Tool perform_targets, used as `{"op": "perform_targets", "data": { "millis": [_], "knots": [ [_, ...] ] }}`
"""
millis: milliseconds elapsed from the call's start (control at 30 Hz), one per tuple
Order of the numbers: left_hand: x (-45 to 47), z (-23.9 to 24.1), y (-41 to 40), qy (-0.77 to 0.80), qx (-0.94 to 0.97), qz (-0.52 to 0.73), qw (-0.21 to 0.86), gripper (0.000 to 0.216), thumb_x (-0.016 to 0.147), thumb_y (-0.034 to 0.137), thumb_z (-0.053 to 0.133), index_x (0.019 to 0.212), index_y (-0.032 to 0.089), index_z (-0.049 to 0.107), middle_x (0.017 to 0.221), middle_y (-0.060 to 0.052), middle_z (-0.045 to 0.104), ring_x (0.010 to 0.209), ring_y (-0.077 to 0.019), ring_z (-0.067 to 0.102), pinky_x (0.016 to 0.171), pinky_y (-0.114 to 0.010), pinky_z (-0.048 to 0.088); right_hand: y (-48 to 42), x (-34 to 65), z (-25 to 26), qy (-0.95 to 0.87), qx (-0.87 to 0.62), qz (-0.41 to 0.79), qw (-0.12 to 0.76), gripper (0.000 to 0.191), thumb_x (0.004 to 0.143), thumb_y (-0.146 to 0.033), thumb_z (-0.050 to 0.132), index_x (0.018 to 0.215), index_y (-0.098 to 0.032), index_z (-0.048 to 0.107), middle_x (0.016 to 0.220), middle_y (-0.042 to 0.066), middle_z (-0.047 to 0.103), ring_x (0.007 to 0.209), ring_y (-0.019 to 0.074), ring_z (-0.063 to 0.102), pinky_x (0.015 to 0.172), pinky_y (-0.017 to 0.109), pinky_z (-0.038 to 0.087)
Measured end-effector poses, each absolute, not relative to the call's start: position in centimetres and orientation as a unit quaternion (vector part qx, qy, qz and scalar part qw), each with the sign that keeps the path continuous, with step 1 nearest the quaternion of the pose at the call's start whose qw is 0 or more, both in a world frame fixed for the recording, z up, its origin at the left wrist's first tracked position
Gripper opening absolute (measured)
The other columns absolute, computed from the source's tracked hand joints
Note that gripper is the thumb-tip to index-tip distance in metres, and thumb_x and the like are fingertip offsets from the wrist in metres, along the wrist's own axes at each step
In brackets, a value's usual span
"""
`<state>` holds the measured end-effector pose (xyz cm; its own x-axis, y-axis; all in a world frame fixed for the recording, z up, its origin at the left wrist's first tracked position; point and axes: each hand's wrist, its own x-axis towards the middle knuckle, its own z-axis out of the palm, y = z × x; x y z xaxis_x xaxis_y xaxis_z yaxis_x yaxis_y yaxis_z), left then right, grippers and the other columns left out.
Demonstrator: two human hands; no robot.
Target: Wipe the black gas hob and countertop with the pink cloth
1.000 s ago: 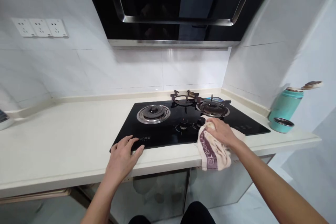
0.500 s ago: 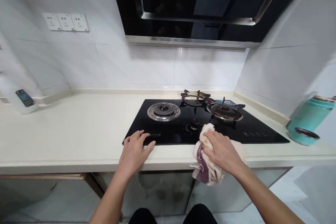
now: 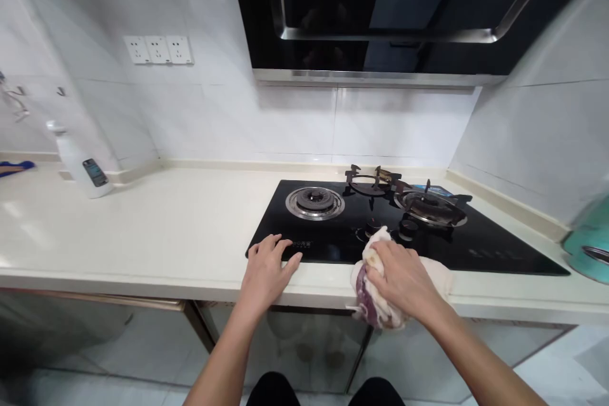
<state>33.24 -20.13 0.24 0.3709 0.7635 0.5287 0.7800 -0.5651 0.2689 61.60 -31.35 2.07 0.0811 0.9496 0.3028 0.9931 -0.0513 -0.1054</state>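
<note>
My left hand [image 3: 269, 268] rests palm down with fingers spread over the front left corner of the black gas stove [image 3: 328, 247], partly on the counter edge. My right hand [image 3: 404, 276] is closed on a white and purple cloth [image 3: 371, 295], bunched up at the stove's front edge and hanging over the counter edge. Just behind the cloth are the stove knobs [image 3: 408, 229]. The left burner [image 3: 314, 200] has no pan support on it. A dark pan support [image 3: 367, 185] lies at the back middle, and the right burner [image 3: 432, 206] carries another.
The pale counter [image 3: 190, 222] runs to the left, where a white bottle [image 3: 83, 165] stands near the wall. A teal container [image 3: 590, 241] is at the far right. The black range hood [image 3: 380, 54] overhangs the stove.
The view has turned to the left, so the scene sits further right and more of the white bottle shows. Both hands keep nearly the same places, the right still on the cloth.
</note>
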Motion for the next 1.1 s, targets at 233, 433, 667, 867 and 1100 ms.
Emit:
{"op": "perform_targets", "data": {
  "millis": [233,433,667,867,1100],
  "knots": [
    [33.4,-0.2,-20.1,-0.463,-0.821,-0.333,0.007,0.036,0.103,0.046,0.054,0.126,0.021,0.067,0.137,-0.015,0.067,0.135,-0.0328,0.057,0.11,-0.054,0.043,-27.0,57.9,3.0,-0.724,-0.67,-0.027,0.161,0.038,0.097,-0.034,0.045,0.129,-0.021,0.061,0.132,0.011,0.065,0.119,0.0284,0.06,0.098,0.042,0.035],
    [33.0,-0.4,-19.3,-0.479,-0.789,-0.379,-0.07,0.043,0.107,0.047,0.042,0.137,0.022,0.059,0.146,-0.014,0.061,0.138,-0.0295,0.054,0.116,-0.055,0.038,-21.9,50.7,3.9,-0.747,-0.64,-0.021,0.182,0.04,0.098,-0.038,0.046,0.128,-0.017,0.063,0.134,0.018,0.064,0.123,0.0328,0.056,0.101,0.046,0.035],
    [31.8,-0.2,-17.9,-0.449,-0.744,-0.46,-0.182,0.044,0.104,0.045,0.038,0.126,0.022,0.068,0.136,-0.01,0.069,0.131,-0.0243,0.062,0.116,-0.045,0.045,-22.3,45.0,3.2,-0.802,-0.555,-0.005,0.221,0.042,0.099,-0.035,0.047,0.134,-0.016,0.06,0.134,0.014,0.066,0.125,0.0283,0.055,0.105,0.042,0.034],
    [32.1,0.0,-18.3,-0.433,-0.783,-0.429,-0.125,0.047,0.106,0.047,0.033,0.12,0.024,0.072,0.129,-0.007,0.073,0.126,-0.024,0.064,0.115,-0.045,0.046,-24.3,48.1,2.8,-0.795,-0.554,0.019,0.247,0.046,0.098,-0.044,0.051,0.138,-0.022,0.057,0.137,0.008,0.066,0.128,0.0266,0.055,0.105,0.042,0.036],
    [32.4,-0.5,-18.4,-0.48,-0.801,-0.354,-0.048,0.041,0.104,0.049,0.044,0.128,0.025,0.069,0.137,-0.009,0.069,0.135,-0.0283,0.058,0.115,-0.052,0.043,-30.0,57.3,1.6,-0.739,-0.621,0.011,0.26,0.057,0.09,-0.046,0.06,0.142,-0.022,0.057,0.144,0.01,0.063,0.132,0.0282,0.055,0.109,0.043,0.036]
  ]
}}
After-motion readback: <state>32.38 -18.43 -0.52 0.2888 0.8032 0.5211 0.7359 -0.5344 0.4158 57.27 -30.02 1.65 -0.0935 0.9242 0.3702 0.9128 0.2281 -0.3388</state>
